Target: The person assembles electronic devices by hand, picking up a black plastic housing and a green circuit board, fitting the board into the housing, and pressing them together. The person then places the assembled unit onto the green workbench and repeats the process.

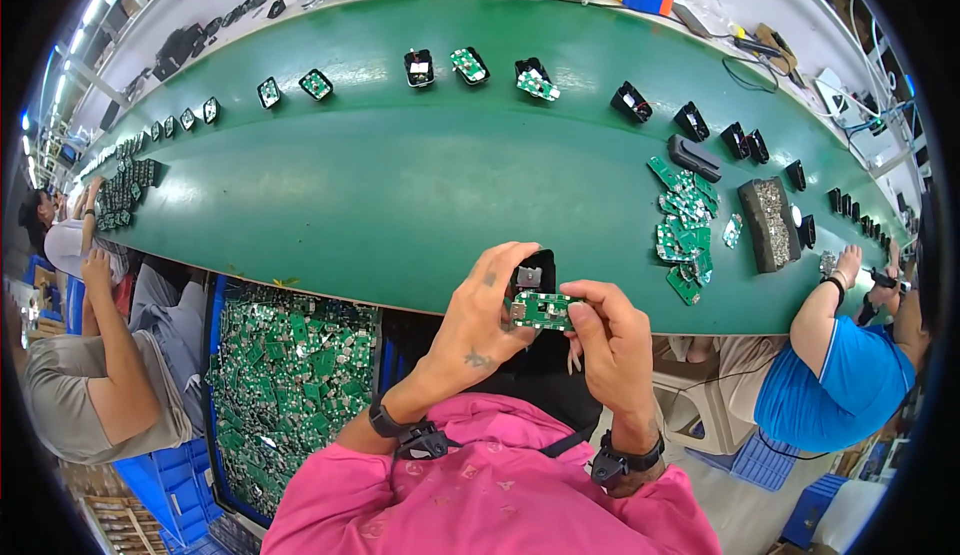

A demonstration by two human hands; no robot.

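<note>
My left hand (482, 305) is closed around a small black plastic housing (543, 260), whose open top faces up with a grey part inside. In front of its near side is a green circuit board (542, 311) with small white and metal components. My right hand (612, 343) pinches the board's right end between thumb and fingers. The left fingertips lie close to the board's other end; whether they touch it I cannot tell. Both hands are just off the near edge of the green table (400, 195).
Loose circuit boards (685, 230) lie to the right, near a dark foam block (769, 223) and a black case (694, 158). Black housings (631, 102) line the far side. A bin of boards (290, 385) stands lower left. Co-workers sit left (90, 385) and right (830, 375).
</note>
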